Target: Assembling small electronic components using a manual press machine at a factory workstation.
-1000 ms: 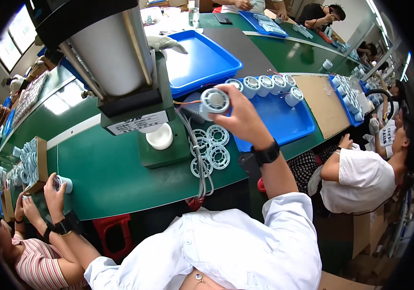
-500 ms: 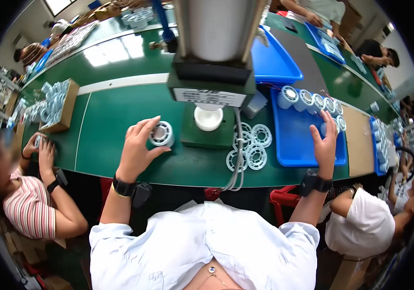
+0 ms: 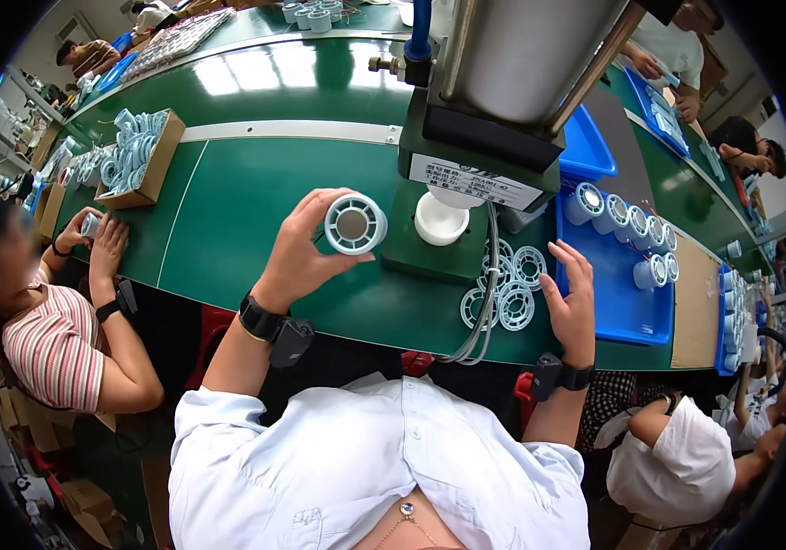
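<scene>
My left hand (image 3: 297,257) grips a light-blue cylindrical housing (image 3: 356,225) with a slotted ring face and a grey round centre, held up off the green table. The housing is just left of a press, whose green base (image 3: 430,261) carries a white round cup (image 3: 442,220). My right hand (image 3: 574,307) is open, its fingers apart and nothing in them. It hovers between several flat light-blue slotted rings (image 3: 515,305) on the table and a blue tray (image 3: 627,319). Several similar housings (image 3: 615,213) stand in that tray.
The press head (image 3: 476,179) overhangs the cup. Grey cables (image 3: 480,335) run down past the rings to the table edge. A cardboard box of light-blue parts (image 3: 141,156) stands at the left, near a co-worker in a striped shirt (image 3: 54,367). Brown cardboard (image 3: 696,316) lies right of the tray.
My left hand has closed around the housing and lifted it, tilting its face toward me. My right hand has moved left, away from the tray toward the rings. The view has shifted.
</scene>
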{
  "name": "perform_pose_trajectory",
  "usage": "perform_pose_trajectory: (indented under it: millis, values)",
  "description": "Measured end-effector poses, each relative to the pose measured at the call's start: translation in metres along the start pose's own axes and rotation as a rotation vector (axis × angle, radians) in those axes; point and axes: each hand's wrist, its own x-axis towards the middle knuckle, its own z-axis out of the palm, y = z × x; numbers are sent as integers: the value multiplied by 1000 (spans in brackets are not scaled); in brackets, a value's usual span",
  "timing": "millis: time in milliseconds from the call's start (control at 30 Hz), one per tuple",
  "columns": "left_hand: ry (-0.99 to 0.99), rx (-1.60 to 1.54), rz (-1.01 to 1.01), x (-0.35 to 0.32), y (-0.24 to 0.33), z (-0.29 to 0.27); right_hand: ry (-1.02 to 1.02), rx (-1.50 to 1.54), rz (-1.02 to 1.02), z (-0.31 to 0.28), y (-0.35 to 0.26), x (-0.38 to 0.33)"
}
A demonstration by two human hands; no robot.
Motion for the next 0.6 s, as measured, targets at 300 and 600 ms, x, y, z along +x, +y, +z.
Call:
perform_pose_trajectory:
  millis: [300, 600]
  values:
    - [-202, 19, 4, 55, 22, 47, 4, -52, -44, 0, 1, 1]
    - [-329, -252, -235, 66, 11, 57, -8, 16, -65, -12, -21, 10]
